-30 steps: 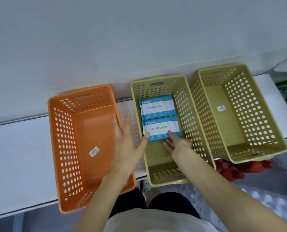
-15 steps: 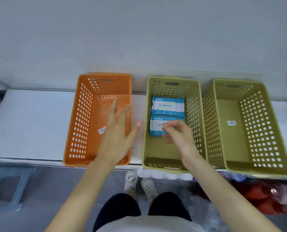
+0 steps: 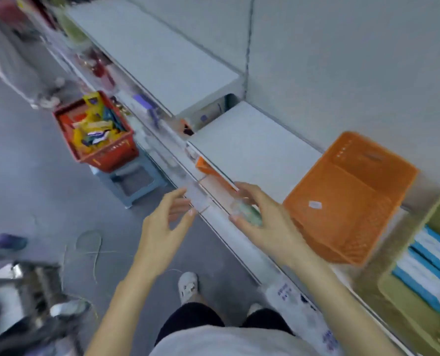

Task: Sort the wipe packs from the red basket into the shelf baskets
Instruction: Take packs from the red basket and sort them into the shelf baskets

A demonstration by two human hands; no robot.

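The red basket (image 3: 105,160) stands on a blue stool (image 3: 134,183) on the floor at the left, full of mixed colourful packs. On the white shelf (image 3: 252,147) at the right sits an orange basket (image 3: 342,201) with nothing in it. At the far right edge an olive basket (image 3: 439,209) holds two blue-and-white wipe packs (image 3: 429,268). My left hand (image 3: 162,224) and my right hand (image 3: 262,219) hang in the air in front of the shelf edge, between the red basket and the orange one. Their fingers are loosely curled and hold nothing. The frame is blurred.
Lower shelves with blurred goods run under the white shelf towards the back left. Grey floor lies to the left, with loose straps on it and dark blurred objects at the bottom left. My feet stand close to the shelf front.
The view has swung left, bringing the red basket into sight. My right hand has left the pack in the olive basket, and both hands have moved left, away from the shelf baskets.
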